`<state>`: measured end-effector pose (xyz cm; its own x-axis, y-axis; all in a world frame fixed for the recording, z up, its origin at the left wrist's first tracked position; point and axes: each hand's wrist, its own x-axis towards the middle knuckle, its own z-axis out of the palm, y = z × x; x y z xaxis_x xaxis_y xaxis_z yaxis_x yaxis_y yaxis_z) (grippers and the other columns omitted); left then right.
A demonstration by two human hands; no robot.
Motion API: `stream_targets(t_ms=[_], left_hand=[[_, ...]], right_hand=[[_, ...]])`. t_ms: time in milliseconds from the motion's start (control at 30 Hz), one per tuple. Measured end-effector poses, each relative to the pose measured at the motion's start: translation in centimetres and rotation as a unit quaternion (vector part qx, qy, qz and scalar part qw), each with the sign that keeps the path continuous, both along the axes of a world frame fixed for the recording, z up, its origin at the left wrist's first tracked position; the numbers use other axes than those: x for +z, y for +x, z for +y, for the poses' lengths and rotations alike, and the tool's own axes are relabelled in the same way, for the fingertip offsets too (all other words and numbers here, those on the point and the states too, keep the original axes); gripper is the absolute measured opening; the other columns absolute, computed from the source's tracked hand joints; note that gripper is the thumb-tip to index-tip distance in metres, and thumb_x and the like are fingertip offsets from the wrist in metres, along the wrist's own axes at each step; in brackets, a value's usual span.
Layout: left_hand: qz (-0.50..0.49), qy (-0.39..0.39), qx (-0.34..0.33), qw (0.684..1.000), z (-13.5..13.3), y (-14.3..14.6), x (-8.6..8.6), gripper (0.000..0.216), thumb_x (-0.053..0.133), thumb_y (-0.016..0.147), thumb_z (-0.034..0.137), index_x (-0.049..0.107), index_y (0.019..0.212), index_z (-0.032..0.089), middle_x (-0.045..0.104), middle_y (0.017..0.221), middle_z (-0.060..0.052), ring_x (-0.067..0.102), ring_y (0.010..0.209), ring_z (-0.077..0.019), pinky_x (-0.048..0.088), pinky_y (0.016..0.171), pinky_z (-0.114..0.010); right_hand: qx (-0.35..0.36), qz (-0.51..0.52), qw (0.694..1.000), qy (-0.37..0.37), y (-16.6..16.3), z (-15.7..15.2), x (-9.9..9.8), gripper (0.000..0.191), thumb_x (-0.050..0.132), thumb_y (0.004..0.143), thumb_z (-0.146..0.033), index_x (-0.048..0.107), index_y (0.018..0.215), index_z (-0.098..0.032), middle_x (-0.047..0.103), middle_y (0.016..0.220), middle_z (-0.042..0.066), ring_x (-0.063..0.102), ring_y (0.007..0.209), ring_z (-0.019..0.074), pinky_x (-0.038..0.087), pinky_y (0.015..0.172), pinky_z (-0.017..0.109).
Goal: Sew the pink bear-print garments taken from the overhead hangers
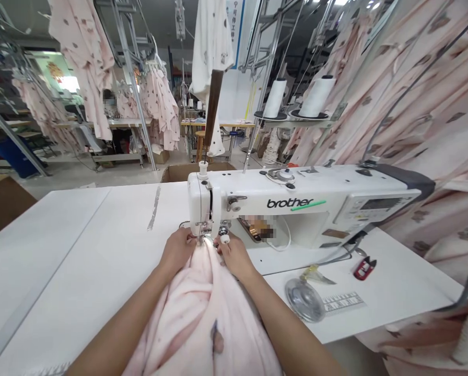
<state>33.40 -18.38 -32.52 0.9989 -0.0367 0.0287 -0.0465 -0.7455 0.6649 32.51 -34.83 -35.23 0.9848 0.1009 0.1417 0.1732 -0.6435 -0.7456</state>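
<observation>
Pink fleece fabric [195, 313] with dark printed spots hangs from the needle area of a white Brother sewing machine [249, 193] down toward me. My left hand [178, 249] pinches the fabric's edge just left of the presser foot [203, 237]. On the other side, my right hand [236, 255] grips the fabric close to the needle, its fingertips partly hidden behind a white knob [224, 239]. A small light shines on the cloth under the foot. The stitching itself is too small to make out.
Right of the machine lie red thread snips [364, 268], a clear round dish [304, 300] and a ruler [343, 301]. Two white thread cones [316, 97] stand behind the machine. Spotted pink garments [433, 104] hang along the right side. A cardboard box [4, 206] is at far left.
</observation>
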Motion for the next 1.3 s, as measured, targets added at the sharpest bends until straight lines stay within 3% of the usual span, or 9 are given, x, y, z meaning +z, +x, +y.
stream_targets(t_ms=[167, 467, 700, 833, 900, 1000, 1167, 1300], left_hand=[[0.006, -0.002, -0.002, 1.000, 0.1, 0.0, -0.1, 0.015, 0.047, 0.074, 0.019, 0.061, 0.079, 0.019, 0.066, 0.084, -0.003, 0.059, 0.079, -0.0188, 0.039, 0.066, -0.025], [0.016, -0.014, -0.009, 1.000, 0.4, 0.0, -0.3, 0.011, 0.047, 0.073, 0.019, 0.058, 0.075, 0.018, 0.066, 0.082, -0.003, 0.060, 0.078, -0.0183, 0.039, 0.066, -0.025], [0.007, -0.010, -0.009, 1.000, 0.7, 0.1, -0.9, 0.005, 0.047, 0.073, 0.017, 0.051, 0.073, 0.019, 0.060, 0.070, -0.001, 0.055, 0.068, -0.0162, 0.036, 0.060, -0.024], [-0.021, -0.021, -0.017, 0.999, 0.8, 0.0, -1.0, 0.008, 0.040, 0.078, 0.018, 0.049, 0.077, 0.019, 0.057, 0.071, 0.000, 0.053, 0.067, -0.0143, 0.036, 0.060, -0.023], [-0.032, -0.028, -0.021, 0.999, 0.8, -0.1, -1.0, 0.011, 0.038, 0.081, 0.020, 0.049, 0.080, 0.019, 0.057, 0.073, 0.000, 0.052, 0.067, -0.0139, 0.036, 0.062, -0.023], [-0.038, -0.032, -0.013, 0.999, 0.6, -0.2, -0.9, 0.013, 0.037, 0.082, 0.021, 0.050, 0.082, 0.018, 0.056, 0.073, -0.001, 0.050, 0.066, -0.0141, 0.036, 0.063, -0.024], [-0.002, -0.035, -0.033, 0.999, 0.8, -2.0, 0.9, 0.016, 0.040, 0.082, 0.027, 0.051, 0.078, 0.017, 0.054, 0.073, -0.002, 0.049, 0.069, -0.0145, 0.036, 0.064, -0.024], [0.106, -0.062, -0.138, 0.983, 3.0, -8.5, 4.0, 0.029, 0.058, 0.071, 0.041, 0.050, 0.059, 0.016, 0.042, 0.054, 0.003, 0.038, 0.051, -0.0096, 0.028, 0.048, -0.022]], right_hand=[[0.001, 0.018, 0.999, 0.030, -0.2, 0.0, 0.2, 0.022, 0.031, 0.088, -0.022, 0.052, 0.085, -0.018, 0.060, 0.070, 0.002, 0.057, 0.062, 0.0147, 0.040, 0.047, 0.020], [-0.002, 0.018, 0.999, 0.037, -0.1, 0.0, 0.1, 0.023, 0.032, 0.089, -0.026, 0.053, 0.086, -0.018, 0.062, 0.079, 0.004, 0.058, 0.067, 0.0155, 0.042, 0.053, 0.022], [0.014, 0.019, 0.999, 0.032, -0.3, -0.2, 0.3, 0.028, 0.031, 0.090, -0.028, 0.056, 0.086, -0.017, 0.061, 0.069, 0.003, 0.058, 0.065, 0.0159, 0.041, 0.053, 0.023], [0.029, 0.011, 0.999, 0.025, -0.5, 0.1, 0.9, 0.022, 0.049, 0.083, -0.039, 0.056, 0.084, -0.017, 0.061, 0.066, 0.000, 0.058, 0.062, 0.0150, 0.040, 0.056, 0.022], [0.026, 0.006, 1.000, 0.010, -0.6, 0.5, 1.2, 0.016, 0.057, 0.076, -0.034, 0.056, 0.077, -0.017, 0.061, 0.066, 0.000, 0.058, 0.063, 0.0156, 0.039, 0.057, 0.022], [0.017, -0.004, 1.000, -0.015, -0.4, 1.1, 1.7, 0.003, 0.055, 0.071, -0.018, 0.058, 0.071, -0.017, 0.061, 0.066, 0.001, 0.058, 0.067, 0.0175, 0.038, 0.062, 0.024], [0.064, 0.012, 0.998, -0.012, -1.4, 1.3, 3.1, 0.014, 0.051, 0.063, -0.006, 0.060, 0.061, -0.017, 0.059, 0.060, 0.000, 0.055, 0.063, 0.0157, 0.035, 0.058, 0.022], [0.152, 0.052, 0.986, 0.056, -5.7, 1.2, 5.8, 0.014, 0.051, 0.065, -0.008, 0.062, 0.065, -0.018, 0.056, 0.057, -0.004, 0.050, 0.056, 0.0105, 0.032, 0.049, 0.018]])
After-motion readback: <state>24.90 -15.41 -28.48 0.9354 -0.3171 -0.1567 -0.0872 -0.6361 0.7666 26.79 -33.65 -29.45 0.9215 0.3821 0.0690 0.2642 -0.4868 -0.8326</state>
